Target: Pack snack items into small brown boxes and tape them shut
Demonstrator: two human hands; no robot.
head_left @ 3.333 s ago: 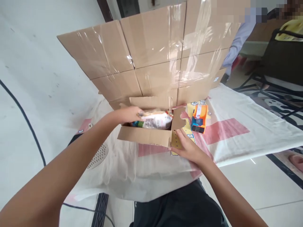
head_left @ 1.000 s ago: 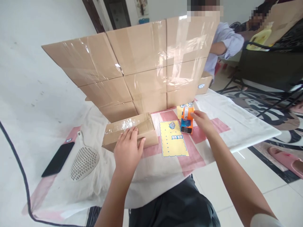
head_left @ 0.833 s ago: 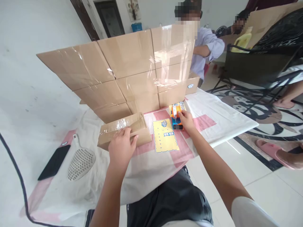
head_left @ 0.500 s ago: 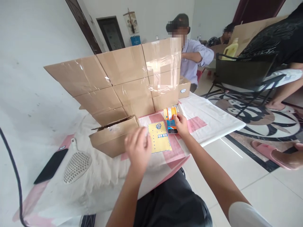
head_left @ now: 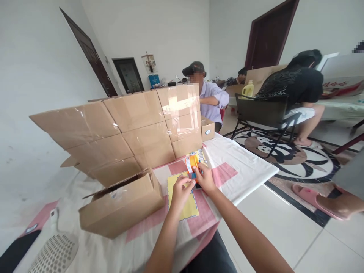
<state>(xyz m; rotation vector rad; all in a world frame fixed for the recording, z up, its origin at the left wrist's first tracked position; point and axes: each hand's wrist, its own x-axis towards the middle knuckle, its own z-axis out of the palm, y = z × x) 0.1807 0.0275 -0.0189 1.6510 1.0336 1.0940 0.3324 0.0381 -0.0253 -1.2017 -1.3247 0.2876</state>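
No writing can be read on the orange tape dispenser [head_left: 192, 163], which the right hand [head_left: 205, 178] holds with fingers curled round it above the pink-and-white cloth [head_left: 241, 161]. The left hand [head_left: 179, 190] pinches at its near end, fingertips closed; what they grip is hidden. A yellow sheet [head_left: 186, 204] lies beneath, its print blurred. A cardboard box [head_left: 122, 206] sits left, flaps ajar. Tiled floor, white walls.

Both bare forearms reach forward and converge over the middle of the tabletop. The left hand [head_left: 179, 188] is raised with fingers curled, pinching. The right hand [head_left: 204, 178], just beside it, grips with fingers bent.
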